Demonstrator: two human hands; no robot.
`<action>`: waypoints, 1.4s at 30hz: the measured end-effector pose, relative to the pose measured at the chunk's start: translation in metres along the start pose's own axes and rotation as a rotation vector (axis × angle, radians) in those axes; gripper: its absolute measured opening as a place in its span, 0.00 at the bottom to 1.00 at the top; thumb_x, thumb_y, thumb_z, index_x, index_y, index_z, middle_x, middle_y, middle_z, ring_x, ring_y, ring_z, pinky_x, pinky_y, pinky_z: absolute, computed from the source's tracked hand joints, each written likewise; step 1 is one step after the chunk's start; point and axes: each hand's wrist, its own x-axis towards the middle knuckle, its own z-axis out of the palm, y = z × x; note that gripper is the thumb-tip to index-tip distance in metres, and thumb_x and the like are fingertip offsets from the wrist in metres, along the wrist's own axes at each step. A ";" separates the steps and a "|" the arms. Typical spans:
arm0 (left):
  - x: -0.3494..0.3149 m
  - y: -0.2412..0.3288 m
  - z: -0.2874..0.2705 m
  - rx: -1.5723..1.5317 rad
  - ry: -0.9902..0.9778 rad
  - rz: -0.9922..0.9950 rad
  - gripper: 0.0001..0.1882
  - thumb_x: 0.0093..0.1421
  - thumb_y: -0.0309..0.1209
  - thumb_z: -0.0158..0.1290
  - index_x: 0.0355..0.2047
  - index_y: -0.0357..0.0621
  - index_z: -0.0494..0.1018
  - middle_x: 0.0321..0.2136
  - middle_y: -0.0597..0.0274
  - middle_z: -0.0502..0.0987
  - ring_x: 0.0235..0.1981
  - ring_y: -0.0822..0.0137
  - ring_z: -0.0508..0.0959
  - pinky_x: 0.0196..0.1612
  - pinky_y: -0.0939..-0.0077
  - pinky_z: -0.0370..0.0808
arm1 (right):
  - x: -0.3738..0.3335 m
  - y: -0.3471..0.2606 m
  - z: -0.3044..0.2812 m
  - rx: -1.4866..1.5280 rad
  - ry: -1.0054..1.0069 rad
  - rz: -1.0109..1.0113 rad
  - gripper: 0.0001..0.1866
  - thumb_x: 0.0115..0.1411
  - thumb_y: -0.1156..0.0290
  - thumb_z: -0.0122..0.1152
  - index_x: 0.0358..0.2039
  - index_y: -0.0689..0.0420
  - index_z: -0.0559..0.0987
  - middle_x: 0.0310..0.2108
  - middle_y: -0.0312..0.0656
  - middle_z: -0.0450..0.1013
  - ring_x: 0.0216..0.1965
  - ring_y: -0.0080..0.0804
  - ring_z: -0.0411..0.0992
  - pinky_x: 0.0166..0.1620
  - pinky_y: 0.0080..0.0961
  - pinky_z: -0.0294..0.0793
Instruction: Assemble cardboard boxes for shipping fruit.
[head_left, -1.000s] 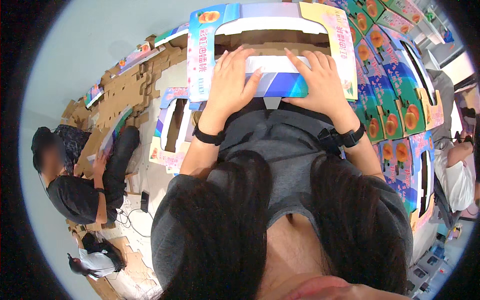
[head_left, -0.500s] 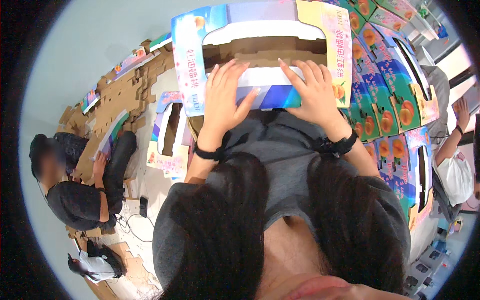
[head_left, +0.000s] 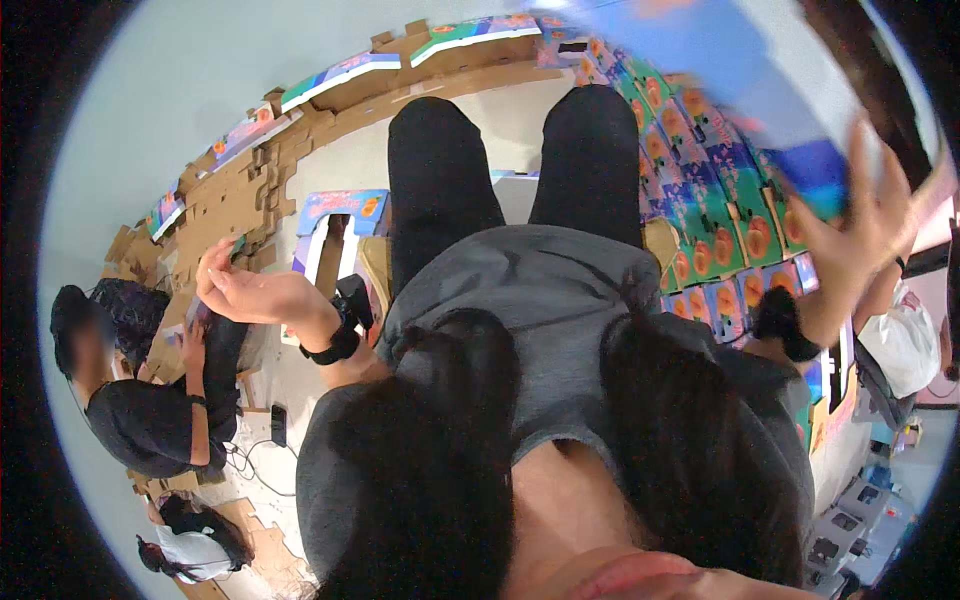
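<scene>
At the centre of the frame, a dark grey shirt (head_left: 560,290) and two black trouser legs (head_left: 435,170) are nearest. Left of them, the left hand (head_left: 250,288) is raised with nothing in it, its fingers loosely bent and close together. In the right part, the right hand (head_left: 865,215) is blurred, fingers spread wide and thumb apart, beside the lower edge of a blue and white printed carton (head_left: 730,60). That carton is tilted and smeared across the upper right; whether the hand touches it I cannot tell. Beside the left leg stands another carton (head_left: 365,212) with a slot-like opening. Farther out, printed cartons (head_left: 735,215) lie packed in rows at right, and flat brown cardboard (head_left: 235,195) is heaped at left. A seated co-worker in black (head_left: 150,415) is at left, a person in white (head_left: 900,345) at far right, and another person (head_left: 195,545) at lower left.
</scene>
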 end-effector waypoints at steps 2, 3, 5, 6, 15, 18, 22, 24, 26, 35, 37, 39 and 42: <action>0.008 0.001 -0.010 0.079 -0.007 0.045 0.15 0.66 0.29 0.38 0.29 0.33 0.72 0.33 0.58 0.70 0.38 0.64 0.72 0.44 0.71 0.72 | -0.006 0.035 -0.034 -0.032 -0.079 0.042 0.50 0.31 0.64 0.79 0.61 0.48 0.73 0.50 0.49 0.72 0.48 0.46 0.71 0.53 0.37 0.71; 0.007 0.002 -0.013 0.082 -0.007 0.041 0.15 0.66 0.29 0.38 0.29 0.33 0.72 0.33 0.58 0.70 0.38 0.64 0.72 0.44 0.71 0.72 | -0.014 0.051 -0.050 -0.088 -0.138 0.097 0.47 0.36 0.66 0.79 0.61 0.50 0.73 0.51 0.50 0.72 0.49 0.45 0.71 0.54 0.36 0.70; 0.003 0.005 -0.009 0.134 -0.161 0.028 0.16 0.65 0.30 0.38 0.26 0.34 0.71 0.31 0.58 0.71 0.33 0.64 0.72 0.41 0.71 0.71 | -0.032 0.082 -0.096 -0.084 -0.234 0.178 0.40 0.44 0.73 0.75 0.61 0.52 0.73 0.55 0.49 0.70 0.54 0.43 0.69 0.58 0.36 0.67; -0.011 0.008 0.010 0.134 -0.198 -0.031 0.16 0.64 0.30 0.38 0.24 0.35 0.71 0.28 0.59 0.72 0.30 0.65 0.71 0.38 0.73 0.69 | -0.052 0.105 -0.122 -0.125 -0.317 0.195 0.40 0.45 0.75 0.72 0.62 0.53 0.72 0.57 0.47 0.69 0.56 0.41 0.67 0.60 0.35 0.65; -0.024 0.034 0.030 0.083 -0.576 0.136 0.15 0.65 0.29 0.44 0.24 0.35 0.73 0.23 0.55 0.74 0.25 0.62 0.73 0.31 0.70 0.68 | -0.161 0.145 -0.269 0.398 -0.629 1.046 0.40 0.49 0.80 0.67 0.64 0.61 0.66 0.65 0.41 0.63 0.61 0.33 0.64 0.64 0.32 0.62; -0.025 0.030 0.032 0.073 -0.639 0.156 0.15 0.65 0.29 0.45 0.23 0.36 0.73 0.22 0.55 0.75 0.25 0.61 0.73 0.30 0.70 0.68 | -0.182 0.143 -0.285 0.478 -0.657 1.229 0.39 0.50 0.80 0.67 0.64 0.65 0.65 0.59 0.45 0.67 0.54 0.32 0.70 0.58 0.28 0.68; -0.021 0.034 0.029 0.094 -0.668 0.186 0.15 0.64 0.30 0.45 0.22 0.36 0.72 0.21 0.56 0.74 0.24 0.60 0.73 0.30 0.69 0.68 | -0.195 0.154 -0.272 0.484 -0.771 1.452 0.39 0.49 0.82 0.69 0.63 0.67 0.66 0.53 0.46 0.72 0.51 0.29 0.71 0.55 0.26 0.70; -0.018 0.036 0.025 0.121 -0.664 0.189 0.15 0.64 0.30 0.45 0.21 0.37 0.72 0.21 0.55 0.74 0.24 0.60 0.73 0.30 0.69 0.68 | -0.213 0.171 -0.259 0.462 -0.829 1.415 0.39 0.46 0.83 0.71 0.61 0.67 0.67 0.51 0.45 0.72 0.49 0.29 0.72 0.54 0.26 0.72; -0.017 0.034 0.024 0.106 -0.666 0.196 0.15 0.64 0.32 0.46 0.23 0.37 0.72 0.21 0.57 0.74 0.23 0.61 0.72 0.30 0.70 0.67 | -0.228 0.184 -0.262 0.446 -0.810 1.337 0.39 0.46 0.83 0.70 0.61 0.67 0.68 0.51 0.45 0.72 0.49 0.29 0.72 0.53 0.26 0.72; 0.024 0.034 0.036 -1.995 -2.212 -0.035 0.28 0.43 0.50 0.73 0.32 0.39 0.78 0.28 0.61 0.78 0.21 0.70 0.76 0.17 0.76 0.65 | -0.234 0.178 -0.217 0.444 -0.734 1.202 0.40 0.44 0.83 0.70 0.61 0.63 0.70 0.57 0.42 0.70 0.56 0.30 0.69 0.58 0.28 0.69; 0.049 0.065 0.006 -1.750 -2.089 0.067 0.26 0.46 0.53 0.71 0.26 0.43 0.77 0.25 0.65 0.76 0.19 0.72 0.73 0.19 0.78 0.65 | -0.236 0.173 -0.207 0.522 -0.704 1.183 0.42 0.48 0.84 0.69 0.65 0.63 0.65 0.54 0.41 0.71 0.49 0.25 0.72 0.52 0.23 0.74; 0.067 0.072 -0.023 -1.299 -1.885 -0.025 0.25 0.48 0.54 0.69 0.25 0.46 0.75 0.23 0.68 0.74 0.17 0.73 0.70 0.21 0.80 0.62 | -0.252 0.189 -0.202 0.503 -0.745 1.169 0.43 0.47 0.85 0.69 0.65 0.63 0.64 0.56 0.41 0.69 0.51 0.25 0.70 0.54 0.23 0.72; 0.077 0.047 -0.059 -1.516 -1.490 0.136 0.15 0.61 0.47 0.59 0.26 0.52 0.75 0.22 0.72 0.72 0.19 0.76 0.69 0.22 0.79 0.57 | -0.271 0.198 -0.192 0.560 -0.770 1.198 0.44 0.45 0.86 0.68 0.65 0.61 0.65 0.57 0.40 0.67 0.53 0.27 0.68 0.55 0.24 0.71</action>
